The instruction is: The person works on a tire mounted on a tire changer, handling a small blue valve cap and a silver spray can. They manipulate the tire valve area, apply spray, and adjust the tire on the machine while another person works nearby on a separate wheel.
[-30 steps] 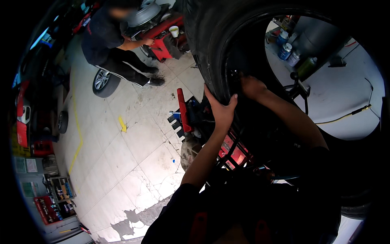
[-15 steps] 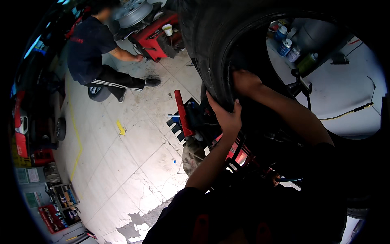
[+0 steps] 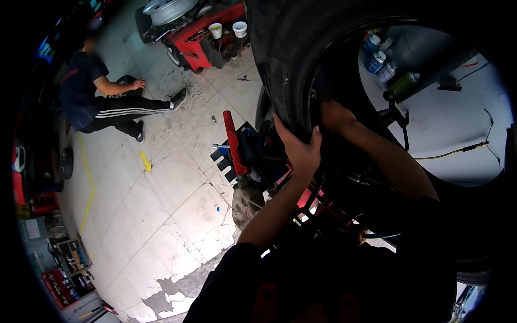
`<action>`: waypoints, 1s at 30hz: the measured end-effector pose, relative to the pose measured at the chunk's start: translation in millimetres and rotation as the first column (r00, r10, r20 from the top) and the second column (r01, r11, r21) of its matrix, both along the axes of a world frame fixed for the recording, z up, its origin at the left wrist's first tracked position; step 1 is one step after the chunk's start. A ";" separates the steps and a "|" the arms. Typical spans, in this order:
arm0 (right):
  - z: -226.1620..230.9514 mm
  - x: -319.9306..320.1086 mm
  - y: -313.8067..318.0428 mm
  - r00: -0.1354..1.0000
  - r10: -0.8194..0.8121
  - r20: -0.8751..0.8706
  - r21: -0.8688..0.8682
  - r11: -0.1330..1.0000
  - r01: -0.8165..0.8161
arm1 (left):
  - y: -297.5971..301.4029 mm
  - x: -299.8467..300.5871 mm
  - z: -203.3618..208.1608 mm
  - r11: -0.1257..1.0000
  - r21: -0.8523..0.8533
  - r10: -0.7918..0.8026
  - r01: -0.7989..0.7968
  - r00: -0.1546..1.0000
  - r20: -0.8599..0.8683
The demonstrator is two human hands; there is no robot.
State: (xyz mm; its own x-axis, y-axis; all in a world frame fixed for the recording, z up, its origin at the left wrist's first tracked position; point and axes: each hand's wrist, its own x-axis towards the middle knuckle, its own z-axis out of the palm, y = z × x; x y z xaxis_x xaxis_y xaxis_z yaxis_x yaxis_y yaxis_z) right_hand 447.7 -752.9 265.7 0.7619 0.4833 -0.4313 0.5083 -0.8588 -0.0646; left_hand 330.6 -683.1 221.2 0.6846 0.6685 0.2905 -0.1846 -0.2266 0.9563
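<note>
A large black tire (image 3: 274, 59) stands upright close in front of me, its opening toward the right. My left hand (image 3: 299, 151) grips the tire's lower left edge, fingers along the outer side and thumb apart on the inner side. My right hand (image 3: 338, 117) reaches inside the opening, against the dark inner side near the left hand. Its fingers are curled and mostly lost in shadow, so what they hold is hidden. Below the tire, dark machine parts and a red bar (image 3: 235, 142) show beside my left forearm.
At the left, another person (image 3: 89, 91) steps across the tiled floor. A red machine (image 3: 202, 46) with a silver wheel rim (image 3: 169, 11) stands at the back. Through the tire opening appear several bottles (image 3: 375, 62) and a yellow hose (image 3: 447, 156). A tool rack (image 3: 72, 255) stands lower left.
The other person has moved left, away from the red machine, and turned. My view has shifted slightly; both hands keep nearly the same places at the tire.
</note>
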 end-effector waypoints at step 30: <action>-37.1 -5.4 -40.1 0.999 0.014 -0.033 -0.116 0.993 -0.017 | 3.0 -2.9 -5.7 0.999 0.034 -0.017 0.017 1.000 0.008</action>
